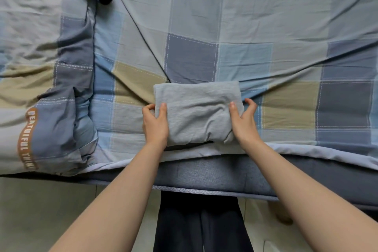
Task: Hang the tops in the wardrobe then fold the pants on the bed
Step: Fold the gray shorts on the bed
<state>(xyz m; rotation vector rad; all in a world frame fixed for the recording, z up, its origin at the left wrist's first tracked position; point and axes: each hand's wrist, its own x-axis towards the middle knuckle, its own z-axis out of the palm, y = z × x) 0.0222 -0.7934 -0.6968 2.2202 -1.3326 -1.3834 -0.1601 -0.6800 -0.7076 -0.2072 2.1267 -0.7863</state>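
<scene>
I get single view only: head camera, worn, wide-angle. It looks forward and steeply down over near edge of bed (204,172). Close range: my forearms enter from bottom corners, left hand (155,122) and right hand (244,122) sit just below centre. Checked sheet (255,26) fills far and right parts of frame, bunched duvet (47,67) takes left. Floor (41,210) shows along near strip. Straight lines bow toward frame edges. No second view, so no shared region.
</scene>
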